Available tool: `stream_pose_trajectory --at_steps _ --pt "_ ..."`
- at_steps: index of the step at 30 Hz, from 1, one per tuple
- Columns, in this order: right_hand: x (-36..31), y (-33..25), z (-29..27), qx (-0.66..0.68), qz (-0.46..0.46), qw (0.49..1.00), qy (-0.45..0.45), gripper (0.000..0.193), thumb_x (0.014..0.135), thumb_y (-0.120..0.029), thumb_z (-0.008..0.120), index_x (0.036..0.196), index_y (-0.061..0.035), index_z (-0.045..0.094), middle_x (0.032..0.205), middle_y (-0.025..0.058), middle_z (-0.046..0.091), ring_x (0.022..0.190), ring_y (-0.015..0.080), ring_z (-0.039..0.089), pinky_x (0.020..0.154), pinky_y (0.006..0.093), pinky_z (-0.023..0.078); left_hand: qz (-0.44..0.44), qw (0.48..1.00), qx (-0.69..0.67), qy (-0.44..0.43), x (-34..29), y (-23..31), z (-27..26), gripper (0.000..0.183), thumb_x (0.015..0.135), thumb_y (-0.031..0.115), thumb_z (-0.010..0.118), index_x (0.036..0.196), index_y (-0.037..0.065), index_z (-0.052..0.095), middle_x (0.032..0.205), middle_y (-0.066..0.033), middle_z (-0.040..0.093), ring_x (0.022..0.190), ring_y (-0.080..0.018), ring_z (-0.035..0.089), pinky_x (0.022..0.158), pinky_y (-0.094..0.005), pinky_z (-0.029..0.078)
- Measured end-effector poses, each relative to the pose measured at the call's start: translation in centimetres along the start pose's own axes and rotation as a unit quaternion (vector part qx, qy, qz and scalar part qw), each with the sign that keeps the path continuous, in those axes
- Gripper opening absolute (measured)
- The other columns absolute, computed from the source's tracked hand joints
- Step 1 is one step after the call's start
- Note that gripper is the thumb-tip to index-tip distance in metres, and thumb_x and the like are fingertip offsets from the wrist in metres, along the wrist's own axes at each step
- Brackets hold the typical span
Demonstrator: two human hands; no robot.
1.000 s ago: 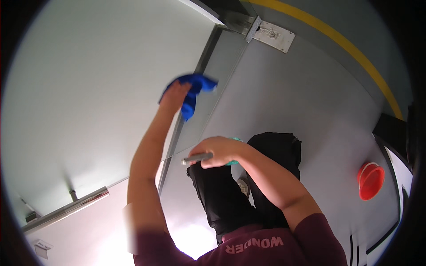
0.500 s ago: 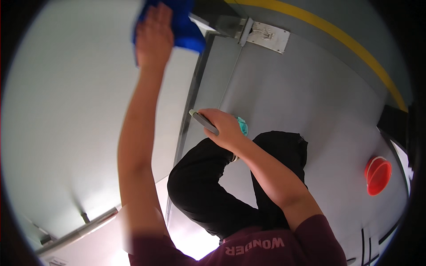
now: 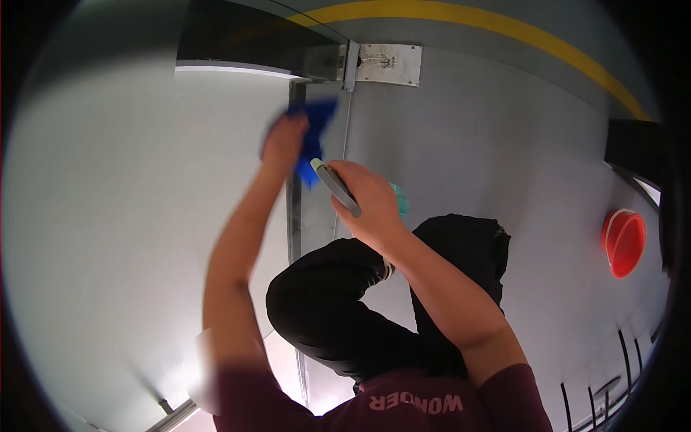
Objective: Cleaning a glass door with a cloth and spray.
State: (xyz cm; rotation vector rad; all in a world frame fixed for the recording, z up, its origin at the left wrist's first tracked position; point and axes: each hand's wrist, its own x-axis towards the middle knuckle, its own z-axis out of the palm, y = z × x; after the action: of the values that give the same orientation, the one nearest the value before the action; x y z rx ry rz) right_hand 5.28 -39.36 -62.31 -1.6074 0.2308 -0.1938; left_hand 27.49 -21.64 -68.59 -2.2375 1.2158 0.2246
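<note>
My left hand (image 3: 286, 142), a little smeared by motion, grips a blue cloth (image 3: 317, 129) beside the right edge of a pale, smooth door panel (image 3: 158, 201). Corners of the cloth stick out past the fingers, and whether it touches the panel I cannot tell. Closer to my knees, my right hand (image 3: 371, 205) is closed around a spray bottle (image 3: 335, 187) with a grey head and a pale green nozzle pointing toward the cloth. The bottle's teal lower part shows behind the hand; the rest is hidden by my fingers.
On the grey floor (image 3: 461, 151) to the right stands a red bucket (image 3: 626, 243). A scuffed metal plate (image 3: 391, 65) lies in the floor at the door's corner. Beyond it curves a yellow stripe (image 3: 446, 10). Black bars (image 3: 626, 360) stand at the lower right.
My left hand has come down and nearer with the blue cloth, from the far top of the panel to its right edge. My right hand still holds the spray bottle.
</note>
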Motion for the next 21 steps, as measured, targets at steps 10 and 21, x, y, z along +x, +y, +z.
stream_pose_trajectory --at_steps 10,21 --pt "-0.1 -0.3 0.8 0.025 0.004 1.000 -0.018 0.036 0.074 -0.005 0.061 0.110 -0.0065 0.057 0.102 0.0131 0.062 0.090 0.0333 0.059 0.075 0.0391 0.047 -0.135 0.906 0.358 0.180 8.6 -5.2 -11.4 0.049 0.091 0.023 0.041 0.138 0.010 0.042 0.146 -0.0068 0.036 0.136 -0.0253 0.028 0.112 -0.0445 0.019" --pt "0.3 0.0 1.9 0.004 -0.054 0.996 0.067 0.036 0.070 -0.004 0.063 0.105 -0.0081 0.057 0.098 0.0121 0.062 0.085 0.0354 0.059 0.070 0.0421 0.046 0.136 0.959 0.055 -0.241 -0.1 3.9 11.0 0.037 0.082 0.018 0.050 0.117 0.007 0.058 0.118 -0.0068 0.058 0.115 -0.0235 0.050 0.108 -0.0381 0.028"
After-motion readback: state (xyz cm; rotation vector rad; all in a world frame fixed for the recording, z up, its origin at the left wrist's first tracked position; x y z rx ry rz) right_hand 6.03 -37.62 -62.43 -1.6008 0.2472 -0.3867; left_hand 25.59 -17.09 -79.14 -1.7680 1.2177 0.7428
